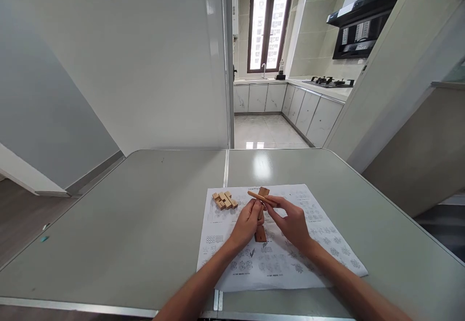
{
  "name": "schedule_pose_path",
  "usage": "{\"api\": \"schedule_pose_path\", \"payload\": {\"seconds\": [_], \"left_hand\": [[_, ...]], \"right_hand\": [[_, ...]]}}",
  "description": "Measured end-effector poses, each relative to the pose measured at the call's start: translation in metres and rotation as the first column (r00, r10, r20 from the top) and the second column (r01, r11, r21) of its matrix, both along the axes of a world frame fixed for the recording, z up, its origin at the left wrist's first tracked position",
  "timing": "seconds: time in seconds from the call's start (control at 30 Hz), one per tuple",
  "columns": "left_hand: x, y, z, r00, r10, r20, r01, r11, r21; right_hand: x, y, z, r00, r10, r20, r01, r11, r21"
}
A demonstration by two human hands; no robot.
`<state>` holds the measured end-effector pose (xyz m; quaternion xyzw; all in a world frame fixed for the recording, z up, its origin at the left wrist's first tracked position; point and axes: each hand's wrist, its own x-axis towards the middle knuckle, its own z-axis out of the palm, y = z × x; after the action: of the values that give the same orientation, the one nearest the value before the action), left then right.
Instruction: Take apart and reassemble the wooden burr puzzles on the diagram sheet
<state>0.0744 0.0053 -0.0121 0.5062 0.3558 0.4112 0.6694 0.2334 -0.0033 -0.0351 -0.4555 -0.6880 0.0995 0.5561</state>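
Note:
Both my hands meet above a printed sheet. My left hand (248,221) is closed, its fingers curled round a dark brown flat wooden piece (260,234) that shows above and below them. Whether this is one long piece or two, I cannot tell. Between the thumb and fingers of my right hand (291,220) is a light wooden stick (257,195), slanting across the top of the dark piece. My left thumb tip is close under the stick; contact is unclear. To the left, several light notched wooden blocks (225,200) sit side by side on the sheet.
The white paper sheet (308,275) with printed diagrams covers part of the grey table (119,233), across its metal seam. A small teal bit (44,239) lies near the left table edge. Beyond the table are a white wall (174,69) and a kitchen with cabinets (257,98).

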Motion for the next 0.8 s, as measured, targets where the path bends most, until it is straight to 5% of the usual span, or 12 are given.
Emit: {"api": "schedule_pose_path", "payload": {"seconds": [0.8], "left_hand": [[-0.0006,0.0046,-0.0026,1.0,0.001,0.02,-0.001,1.0,-0.017]], "right_hand": [[0.0047,0.002,0.001,0.994,0.069,-0.09,-0.078,0.992,-0.096]]}}
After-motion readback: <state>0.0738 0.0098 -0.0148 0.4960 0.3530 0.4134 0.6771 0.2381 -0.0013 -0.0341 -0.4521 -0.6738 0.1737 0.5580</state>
